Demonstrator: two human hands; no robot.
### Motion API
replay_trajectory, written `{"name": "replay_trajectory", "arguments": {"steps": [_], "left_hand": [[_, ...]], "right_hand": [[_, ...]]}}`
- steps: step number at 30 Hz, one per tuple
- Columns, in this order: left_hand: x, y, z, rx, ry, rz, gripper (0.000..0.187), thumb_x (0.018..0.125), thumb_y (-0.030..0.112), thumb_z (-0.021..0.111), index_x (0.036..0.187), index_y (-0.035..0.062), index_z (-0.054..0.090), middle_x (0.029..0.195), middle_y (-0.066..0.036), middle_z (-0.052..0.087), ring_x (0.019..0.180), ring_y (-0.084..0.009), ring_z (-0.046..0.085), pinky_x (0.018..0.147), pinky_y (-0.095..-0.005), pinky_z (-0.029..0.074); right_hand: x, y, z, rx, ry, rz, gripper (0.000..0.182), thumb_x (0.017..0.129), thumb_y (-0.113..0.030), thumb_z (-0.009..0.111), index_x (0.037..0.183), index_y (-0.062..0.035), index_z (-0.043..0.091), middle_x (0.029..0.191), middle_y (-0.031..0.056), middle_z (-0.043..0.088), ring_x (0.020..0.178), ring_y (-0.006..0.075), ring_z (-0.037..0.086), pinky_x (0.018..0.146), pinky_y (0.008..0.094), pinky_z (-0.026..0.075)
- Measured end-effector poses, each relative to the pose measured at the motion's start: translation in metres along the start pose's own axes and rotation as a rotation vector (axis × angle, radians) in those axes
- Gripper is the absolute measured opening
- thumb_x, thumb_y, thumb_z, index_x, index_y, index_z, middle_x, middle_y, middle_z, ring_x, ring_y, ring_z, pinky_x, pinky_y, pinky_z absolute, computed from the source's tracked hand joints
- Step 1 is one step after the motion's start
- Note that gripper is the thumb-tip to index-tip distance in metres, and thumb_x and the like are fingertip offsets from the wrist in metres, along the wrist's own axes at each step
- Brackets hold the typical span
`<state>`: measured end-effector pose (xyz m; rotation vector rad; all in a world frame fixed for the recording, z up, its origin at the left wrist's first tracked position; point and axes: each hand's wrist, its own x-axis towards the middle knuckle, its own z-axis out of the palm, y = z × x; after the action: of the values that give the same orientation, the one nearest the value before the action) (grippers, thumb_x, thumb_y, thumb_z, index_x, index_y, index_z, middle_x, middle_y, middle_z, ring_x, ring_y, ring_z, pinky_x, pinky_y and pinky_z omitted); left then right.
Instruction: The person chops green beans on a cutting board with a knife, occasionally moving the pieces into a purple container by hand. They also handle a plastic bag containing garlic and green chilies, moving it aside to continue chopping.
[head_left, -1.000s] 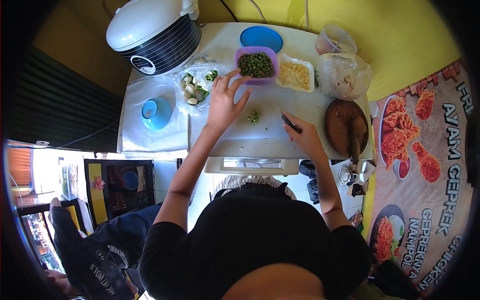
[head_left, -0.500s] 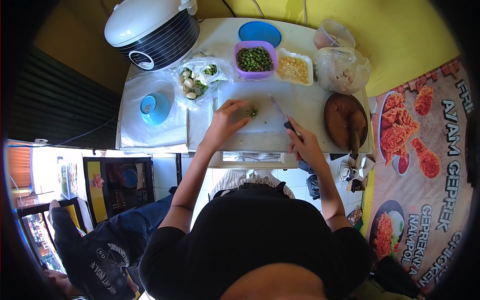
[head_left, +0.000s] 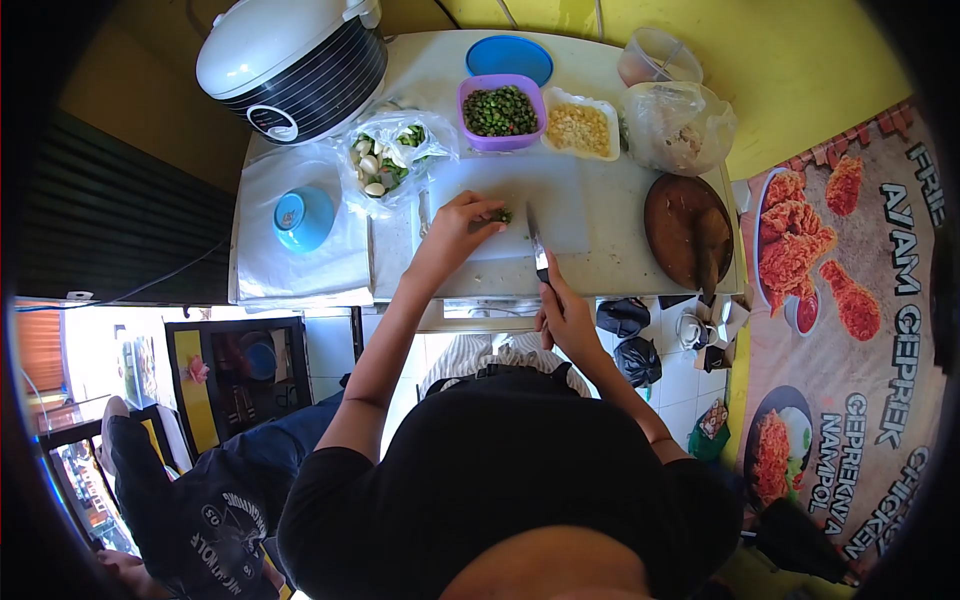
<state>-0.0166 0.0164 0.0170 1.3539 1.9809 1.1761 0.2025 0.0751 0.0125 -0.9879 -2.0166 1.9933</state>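
My left hand (head_left: 458, 224) rests on the white cutting board (head_left: 570, 205), fingertips pinching a small heap of green chilli pieces (head_left: 503, 214). My right hand (head_left: 566, 316) is at the table's near edge, gripping the dark handle of a knife (head_left: 538, 250). The blade points away from me and lies on the board just right of the green pieces. A purple tub of chopped green chillies (head_left: 500, 111) stands beyond the board.
A white rice cooker (head_left: 288, 62) sits at the back left, a blue bowl (head_left: 303, 217) on a cloth, a plastic bag of vegetables (head_left: 393, 160), a white tray of yellow bits (head_left: 579, 128), a blue lid (head_left: 509, 56), a brown stone mortar (head_left: 688, 236) at right. Another person stands lower left.
My left hand drew back from the purple tub to the green pieces on the board. My right hand pulled toward me and swung the knife blade beside them.
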Motion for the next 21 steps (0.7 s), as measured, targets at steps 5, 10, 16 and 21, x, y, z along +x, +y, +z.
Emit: {"name": "replay_trajectory", "arguments": {"steps": [5, 10, 16, 21], "left_hand": [[-0.01, 0.002, 0.009, -0.006, 0.083, 0.028, 0.037, 0.08, 0.012, 0.071, 0.114, 0.0007, 0.063, 0.104, -0.014, 0.061, 0.092, -0.0243, 0.064, 0.081, -0.0321, 0.051], [-0.013, -0.003, 0.009, -0.057, 0.094, 0.077, 0.044, 0.076, 0.01, 0.074, 0.117, -0.0006, 0.061, 0.106, -0.014, 0.061, 0.094, -0.024, 0.064, 0.083, -0.0319, 0.052], [-0.01, -0.006, 0.012, -0.142, 0.125, 0.029, 0.041, 0.076, 0.008, 0.073, 0.115, -0.0011, 0.063, 0.108, -0.014, 0.062, 0.09, -0.0225, 0.066, 0.081, -0.0309, 0.053], [-0.009, -0.007, 0.012, -0.2, 0.14, 0.006, 0.035, 0.079, 0.009, 0.072, 0.111, -0.0014, 0.065, 0.106, -0.013, 0.064, 0.087, -0.0213, 0.067, 0.08, -0.0296, 0.054]], "right_hand": [[0.007, -0.004, 0.01, 0.087, -0.008, -0.014, 0.051, 0.102, -0.017, 0.038, 0.15, -0.0185, 0.019, 0.057, 0.0046, 0.049, 0.037, 0.007, 0.042, 0.035, 0.0221, 0.038], [0.013, -0.008, 0.014, 0.085, -0.074, -0.023, 0.052, 0.102, -0.017, 0.037, 0.15, -0.019, 0.017, 0.057, 0.0053, 0.05, 0.037, 0.0077, 0.044, 0.035, 0.0222, 0.039], [0.02, -0.007, 0.012, 0.072, -0.14, -0.024, 0.054, 0.101, -0.018, 0.038, 0.15, -0.0216, 0.016, 0.058, 0.0042, 0.051, 0.037, 0.0084, 0.047, 0.037, 0.0234, 0.041], [0.022, -0.011, 0.008, 0.084, -0.163, -0.029, 0.055, 0.101, -0.018, 0.04, 0.15, -0.0219, 0.016, 0.058, 0.0034, 0.049, 0.037, 0.0081, 0.046, 0.037, 0.0237, 0.04]]}}
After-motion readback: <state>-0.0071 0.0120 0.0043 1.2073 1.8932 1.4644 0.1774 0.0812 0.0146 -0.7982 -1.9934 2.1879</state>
